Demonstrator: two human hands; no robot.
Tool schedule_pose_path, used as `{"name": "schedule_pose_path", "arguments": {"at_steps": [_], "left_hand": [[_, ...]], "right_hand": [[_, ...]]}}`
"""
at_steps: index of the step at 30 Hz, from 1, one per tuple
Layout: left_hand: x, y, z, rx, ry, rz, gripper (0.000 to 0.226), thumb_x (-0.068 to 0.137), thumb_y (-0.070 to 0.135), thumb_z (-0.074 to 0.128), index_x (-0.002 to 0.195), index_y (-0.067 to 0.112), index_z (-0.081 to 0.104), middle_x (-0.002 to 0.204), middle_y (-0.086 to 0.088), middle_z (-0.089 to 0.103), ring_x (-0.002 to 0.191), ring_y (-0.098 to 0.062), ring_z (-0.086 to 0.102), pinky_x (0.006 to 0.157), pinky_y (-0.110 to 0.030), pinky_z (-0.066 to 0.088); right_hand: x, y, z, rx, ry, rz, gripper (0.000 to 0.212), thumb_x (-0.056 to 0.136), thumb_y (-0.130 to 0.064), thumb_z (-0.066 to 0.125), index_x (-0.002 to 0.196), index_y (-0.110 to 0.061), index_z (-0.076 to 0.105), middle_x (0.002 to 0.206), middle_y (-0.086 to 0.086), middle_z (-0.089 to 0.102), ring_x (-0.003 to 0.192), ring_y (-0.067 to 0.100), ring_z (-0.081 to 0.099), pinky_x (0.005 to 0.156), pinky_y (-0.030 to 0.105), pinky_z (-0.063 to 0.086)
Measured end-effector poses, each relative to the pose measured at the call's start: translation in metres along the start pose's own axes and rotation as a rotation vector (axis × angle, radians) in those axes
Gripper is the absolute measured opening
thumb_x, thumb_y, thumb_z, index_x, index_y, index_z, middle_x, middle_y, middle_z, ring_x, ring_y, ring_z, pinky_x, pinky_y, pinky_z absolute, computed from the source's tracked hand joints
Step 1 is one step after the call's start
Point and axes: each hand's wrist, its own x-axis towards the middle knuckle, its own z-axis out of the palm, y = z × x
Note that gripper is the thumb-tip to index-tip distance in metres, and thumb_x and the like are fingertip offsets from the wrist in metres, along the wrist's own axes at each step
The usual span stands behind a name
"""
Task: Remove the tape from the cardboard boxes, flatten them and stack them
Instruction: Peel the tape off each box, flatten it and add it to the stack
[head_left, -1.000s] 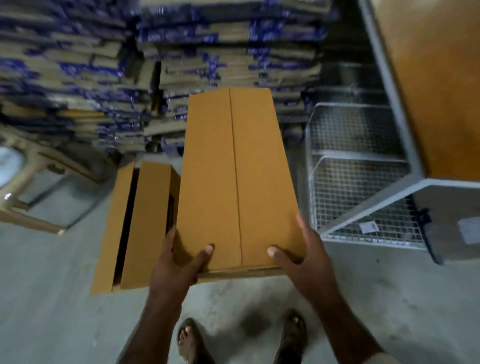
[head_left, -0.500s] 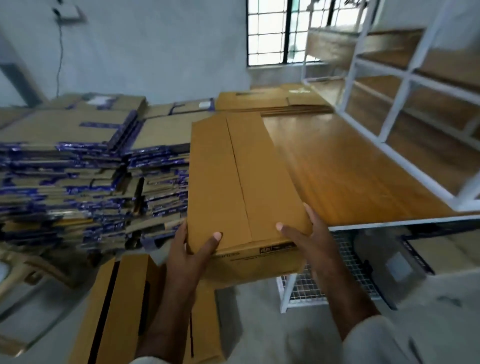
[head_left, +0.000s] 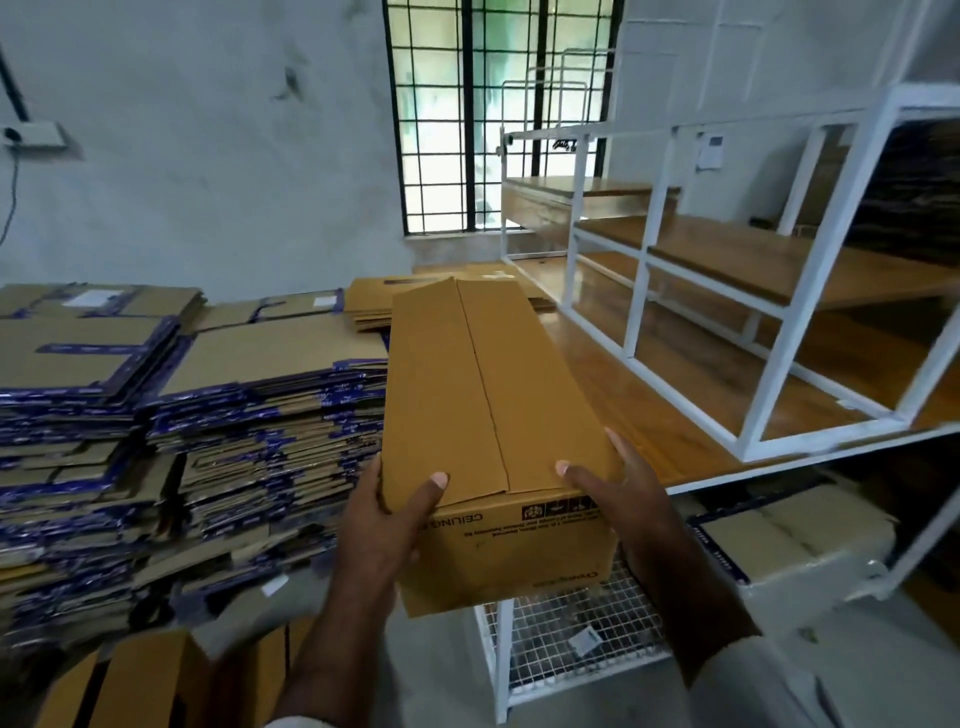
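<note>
Both hands hold a long cardboard box (head_left: 483, 395) in the air in front of the person: the left hand (head_left: 387, 519) clamps its near left corner, thumb on top, and the right hand (head_left: 618, 499) clamps the near right corner likewise. The box hangs between stacks of flattened cardboard (head_left: 171, 415) on the left and a wooden table (head_left: 691, 395) on the right, its top flaps closed along a middle seam.

A pale, stained plaster wall (head_left: 218, 156) fills ten o'clock. At twelve, daylight comes through a barred window (head_left: 493, 119). From one to four o'clock stands a white metal rack (head_left: 826, 270) with wooden shelves. Grey concrete floor (head_left: 441, 675) lies at six.
</note>
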Motion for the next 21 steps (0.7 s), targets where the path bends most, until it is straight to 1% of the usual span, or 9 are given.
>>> {"name": "schedule_pose_path", "arguments": {"at_steps": [3, 5, 7, 10, 12, 14, 15, 17, 21], "left_hand": [[0.007, 0.003, 0.034, 0.005, -0.022, -0.004, 0.083, 0.081, 0.046, 0.081, 0.152, 0.039, 0.038, 0.131, 0.003, 0.054, 0.113, -0.027, 0.057, 0.065, -0.034, 0.052], [0.014, 0.005, 0.060, 0.022, -0.037, 0.000, 0.085, 0.081, 0.047, 0.081, 0.153, 0.039, 0.036, 0.134, 0.001, 0.053, 0.113, -0.027, 0.057, 0.062, -0.033, 0.052], [0.022, 0.007, 0.088, 0.047, -0.020, 0.001, 0.087, 0.081, 0.047, 0.081, 0.154, 0.037, 0.035, 0.135, 0.002, 0.051, 0.114, -0.026, 0.056, 0.060, -0.032, 0.052], [0.039, 0.007, 0.138, 0.081, 0.007, 0.015, 0.085, 0.082, 0.047, 0.081, 0.153, 0.036, 0.036, 0.137, 0.001, 0.049, 0.116, -0.026, 0.054, 0.059, -0.032, 0.053], [0.050, 0.009, 0.176, 0.100, 0.028, 0.015, 0.089, 0.081, 0.048, 0.081, 0.155, 0.035, 0.034, 0.140, 0.000, 0.048, 0.118, -0.026, 0.054, 0.058, -0.031, 0.053], [0.061, 0.007, 0.216, 0.108, 0.043, 0.010, 0.093, 0.080, 0.048, 0.081, 0.157, 0.035, 0.031, 0.142, -0.001, 0.046, 0.118, -0.026, 0.053, 0.055, -0.030, 0.054], [0.066, 0.006, 0.233, 0.116, 0.049, 0.006, 0.095, 0.080, 0.048, 0.081, 0.158, 0.034, 0.029, 0.144, -0.002, 0.045, 0.118, -0.026, 0.053, 0.054, -0.030, 0.055], [0.077, 0.002, 0.263, 0.131, 0.055, 0.006, 0.096, 0.080, 0.048, 0.082, 0.158, 0.034, 0.028, 0.149, -0.003, 0.042, 0.117, -0.026, 0.052, 0.054, -0.031, 0.057], [0.099, -0.007, 0.297, 0.115, 0.072, -0.065, 0.092, 0.081, 0.049, 0.080, 0.157, 0.038, 0.030, 0.155, -0.004, 0.038, 0.123, -0.028, 0.051, 0.057, -0.034, 0.057]], "right_hand": [[0.026, 0.005, -0.028, -0.019, 0.004, 0.007, 0.098, 0.076, -0.050, 0.087, 0.157, -0.027, 0.037, 0.137, -0.008, 0.049, 0.124, 0.018, 0.051, 0.106, 0.043, 0.046], [0.044, 0.009, -0.048, -0.034, -0.012, 0.010, 0.105, 0.069, -0.058, 0.087, 0.157, -0.028, 0.037, 0.143, -0.006, 0.051, 0.126, 0.020, 0.053, 0.108, 0.047, 0.047], [0.068, 0.015, -0.069, -0.046, -0.018, 0.028, 0.120, 0.054, -0.072, 0.084, 0.157, -0.033, 0.036, 0.147, -0.004, 0.053, 0.128, 0.023, 0.055, 0.107, 0.054, 0.048], [0.109, 0.024, -0.104, -0.040, -0.056, 0.036, 0.126, 0.049, -0.078, 0.083, 0.157, -0.038, 0.032, 0.148, -0.005, 0.053, 0.130, 0.025, 0.055, 0.107, 0.057, 0.048], [0.140, 0.029, -0.131, 0.002, -0.070, 0.051, 0.123, 0.052, -0.075, 0.087, 0.156, -0.040, 0.032, 0.147, -0.004, 0.055, 0.128, 0.024, 0.057, 0.107, 0.056, 0.048], [0.172, 0.036, -0.159, 0.040, -0.100, 0.050, 0.108, 0.067, -0.061, 0.088, 0.157, -0.037, 0.033, 0.143, -0.004, 0.057, 0.123, 0.023, 0.059, 0.102, 0.052, 0.051], [0.188, 0.039, -0.172, 0.073, -0.126, 0.053, 0.098, 0.075, -0.052, 0.086, 0.157, -0.035, 0.034, 0.138, -0.005, 0.059, 0.119, 0.020, 0.060, 0.094, 0.046, 0.053], [0.217, 0.047, -0.192, 0.135, -0.174, 0.063, 0.087, 0.083, -0.042, 0.082, 0.156, -0.032, 0.036, 0.130, -0.007, 0.060, 0.111, 0.014, 0.061, 0.076, 0.033, 0.049], [0.260, 0.064, -0.207, 0.116, -0.208, 0.105, 0.102, 0.076, -0.051, 0.084, 0.159, -0.032, 0.029, 0.143, 0.000, 0.056, 0.119, 0.024, 0.061, 0.078, 0.036, 0.050]]}}
